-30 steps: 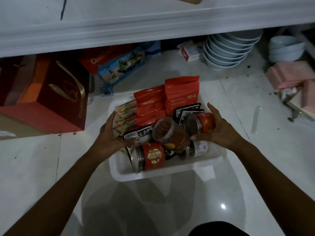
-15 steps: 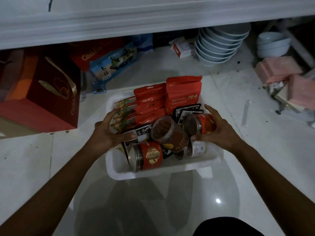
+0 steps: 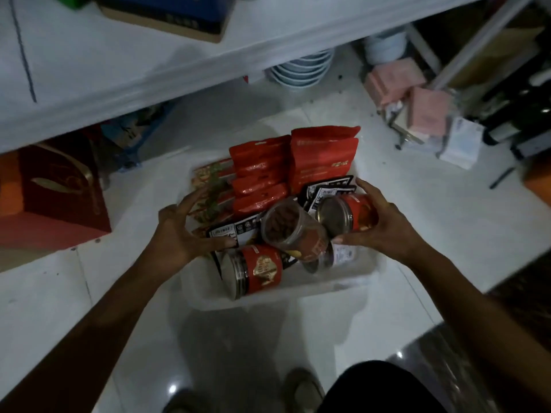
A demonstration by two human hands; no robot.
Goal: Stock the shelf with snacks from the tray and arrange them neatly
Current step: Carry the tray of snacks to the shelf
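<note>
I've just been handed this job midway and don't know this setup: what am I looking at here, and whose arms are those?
There is no machine. These are a person's bare arms, filmed by a camera worn on their head, looking down. A white tray of snacks lies in front of a white shelf. It holds red pouches and jars lying on their sides. The right hand curls round a red-labelled jar. The left hand rests spread on the tray's left side, thumb on a black packet.
</note>
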